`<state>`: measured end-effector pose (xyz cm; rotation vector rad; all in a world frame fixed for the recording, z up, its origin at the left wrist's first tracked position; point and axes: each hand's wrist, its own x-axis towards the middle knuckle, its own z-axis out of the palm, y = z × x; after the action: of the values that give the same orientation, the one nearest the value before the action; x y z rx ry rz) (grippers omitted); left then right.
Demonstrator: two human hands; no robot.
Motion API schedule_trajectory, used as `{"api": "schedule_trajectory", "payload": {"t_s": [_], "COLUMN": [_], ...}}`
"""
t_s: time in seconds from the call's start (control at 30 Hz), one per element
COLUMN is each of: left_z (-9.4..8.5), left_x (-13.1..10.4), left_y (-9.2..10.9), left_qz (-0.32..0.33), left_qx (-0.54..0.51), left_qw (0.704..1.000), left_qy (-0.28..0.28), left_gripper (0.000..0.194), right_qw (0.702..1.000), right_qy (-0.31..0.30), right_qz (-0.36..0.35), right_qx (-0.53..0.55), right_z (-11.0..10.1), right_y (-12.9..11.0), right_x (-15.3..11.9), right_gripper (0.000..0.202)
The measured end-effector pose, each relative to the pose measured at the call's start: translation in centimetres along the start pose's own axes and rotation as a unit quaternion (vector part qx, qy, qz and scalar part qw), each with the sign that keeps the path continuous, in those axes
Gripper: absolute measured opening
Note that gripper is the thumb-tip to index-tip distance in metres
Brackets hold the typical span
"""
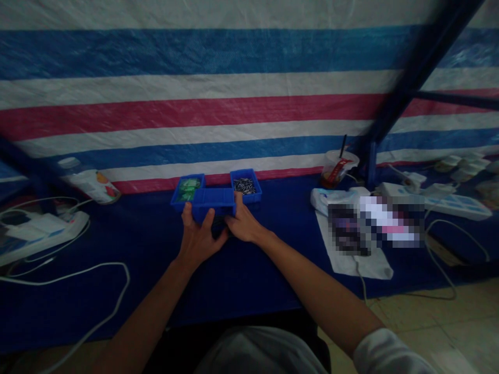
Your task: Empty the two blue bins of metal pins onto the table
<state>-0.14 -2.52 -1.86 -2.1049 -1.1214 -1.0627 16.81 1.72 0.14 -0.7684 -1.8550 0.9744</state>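
Observation:
Both hands are on a blue plastic bin [214,197] near the middle of the table, its contents out of sight. My left hand [197,236] grips its left and near side, with fingertips on the front wall. My right hand [245,221] holds the right end, its fingers closed on the edge. Behind it to the left sits a blue bin of green items [189,188]. Another blue bin, with small dark metal pieces [245,185], stands behind it to the right.
A bottle [99,186] lies tilted at the left, near a white power strip [70,228] and loose cables. At the right are a plastic cup [337,169] with a straw, a white sheet [339,259], blurred-out items and another power strip [456,202].

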Motion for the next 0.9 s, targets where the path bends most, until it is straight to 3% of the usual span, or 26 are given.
{"api": "schedule_trajectory", "payload": {"t_s": [0.9], "left_z": [0.31], "left_x": [-0.45], "left_y": [0.01], "left_qz": [-0.02], "left_qx": [-0.009], "left_qw": [0.999], "left_qy": [0.029], "left_gripper": [0.125], "right_qw": [0.999], "right_qy": [-0.009], "right_qz": [-0.036], "right_qx": [-0.036], "right_z": [-0.23], "right_y": [-0.5], "right_x": [-0.18], "right_gripper": [0.056]}}
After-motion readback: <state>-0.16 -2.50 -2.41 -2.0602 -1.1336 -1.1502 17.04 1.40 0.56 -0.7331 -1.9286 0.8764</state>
